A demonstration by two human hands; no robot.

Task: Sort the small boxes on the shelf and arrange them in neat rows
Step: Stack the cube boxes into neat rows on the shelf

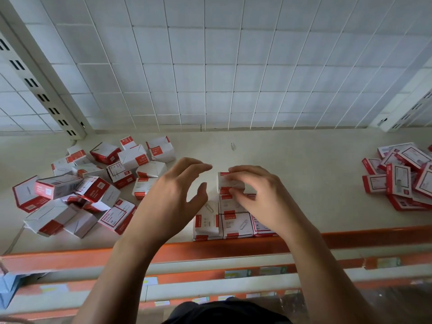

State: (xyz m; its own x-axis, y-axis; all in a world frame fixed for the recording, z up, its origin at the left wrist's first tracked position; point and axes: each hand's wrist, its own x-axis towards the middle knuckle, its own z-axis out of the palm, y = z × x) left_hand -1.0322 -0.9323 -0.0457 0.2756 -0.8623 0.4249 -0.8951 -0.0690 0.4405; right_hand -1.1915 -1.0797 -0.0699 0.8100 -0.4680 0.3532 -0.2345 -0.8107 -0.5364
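Note:
Small white-and-red boxes lie on a cream shelf (304,164). A jumbled heap of boxes (88,188) fills the left side. A few boxes stand in a tidy block (233,224) at the shelf's front edge. My right hand (259,195) pinches one small box (228,182) at the back of that block, fingers on its top and front. My left hand (173,197) hovers just left of the block with fingers spread and holds nothing. Part of the block is hidden under my right hand.
A second loose pile of flatter boxes (402,181) lies at the far right. A lone paper clip (232,146) rests near the wire-grid back panel (210,66). An orange rail (233,247) edges the shelf front, with labelled shelves below.

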